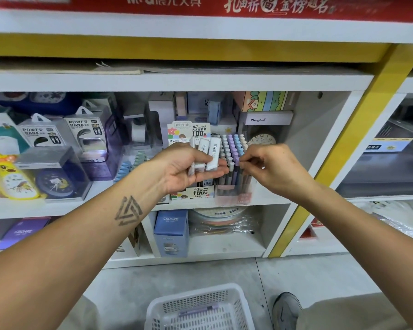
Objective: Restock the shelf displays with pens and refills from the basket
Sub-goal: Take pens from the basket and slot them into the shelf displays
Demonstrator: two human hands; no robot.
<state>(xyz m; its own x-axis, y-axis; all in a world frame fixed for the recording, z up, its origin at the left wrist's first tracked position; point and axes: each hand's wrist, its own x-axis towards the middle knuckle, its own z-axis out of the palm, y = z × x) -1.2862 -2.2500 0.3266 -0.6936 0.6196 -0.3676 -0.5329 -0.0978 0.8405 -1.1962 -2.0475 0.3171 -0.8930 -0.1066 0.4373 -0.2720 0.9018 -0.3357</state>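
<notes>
My left hand (pixel 188 166) is palm up in front of the middle shelf, closed around several white refill cases (pixel 209 152) that stick up from its fingers. My right hand (pixel 270 166) pinches the top of one pastel pen (pixel 240 164) standing in the clear pen display box (pixel 234 186). That box is packed with upright pens with white, purple and blue caps. Left of it, partly hidden by my left hand, stands the 0.7 HB refill display box (pixel 190 192). A white perforated basket (pixel 198 308) sits on the floor below, with a purple pen (pixel 200 310) lying in it.
Power bank boxes (pixel 65 134) and clocks (pixel 14 179) fill the shelf's left side. Cartons and a small clock (pixel 261 139) stand behind the displays. Blue CRUHRE boxes (pixel 171 232) sit on the lower shelf. A yellow upright (pixel 343 148) bounds the bay at right. My shoe (pixel 287 310) is beside the basket.
</notes>
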